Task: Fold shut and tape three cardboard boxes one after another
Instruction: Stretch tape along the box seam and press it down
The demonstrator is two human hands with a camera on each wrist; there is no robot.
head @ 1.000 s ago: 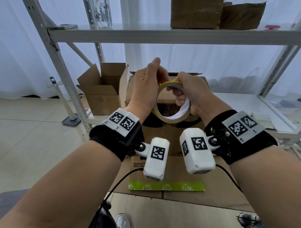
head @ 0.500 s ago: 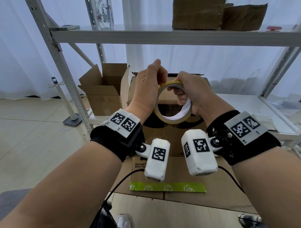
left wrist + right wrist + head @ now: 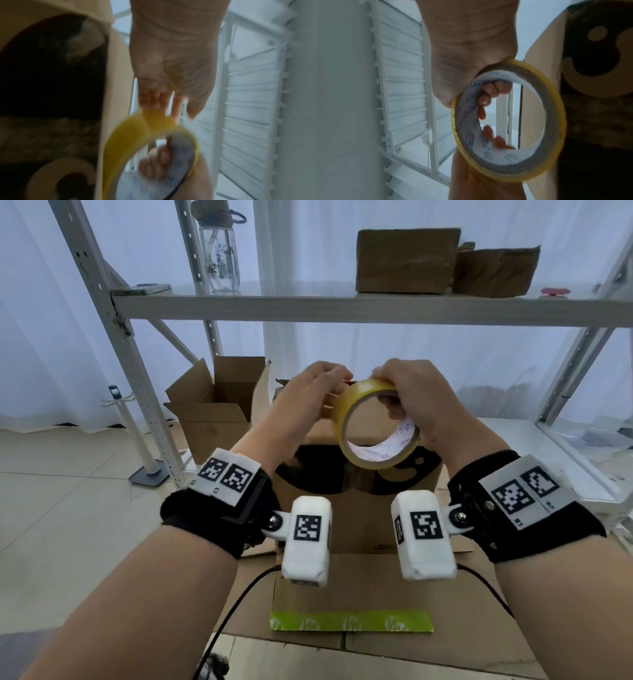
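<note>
I hold a yellow tape roll (image 3: pixel 343 419) upright over a cardboard box (image 3: pixel 359 508) printed in black. My right hand (image 3: pixel 390 402) grips the roll (image 3: pixel 553 121) at its top, fingers (image 3: pixel 489 93) curled through the white core. My left hand (image 3: pixel 337 386) is at the roll's upper left edge. In the left wrist view its fingers (image 3: pixel 154 100) pinch a lifted bit of tape on the outer band (image 3: pixel 130 135); that view is blurred. The box's near flap hangs toward me with a green tape strip (image 3: pixel 349 620) across it.
An open cardboard box (image 3: pixel 212 419) stands on the low shelf to the left, beside a white rack post (image 3: pixel 137 392). Two shut boxes (image 3: pixel 407 261) (image 3: pixel 496 272) and a clear bottle (image 3: pixel 221 251) sit on the upper shelf. Tiled floor lies at the left.
My left thumb has come down from above the roll and the fingers now curl at its top edge. The roll has turned and shifted slightly right. The right hand's grip is unchanged.
</note>
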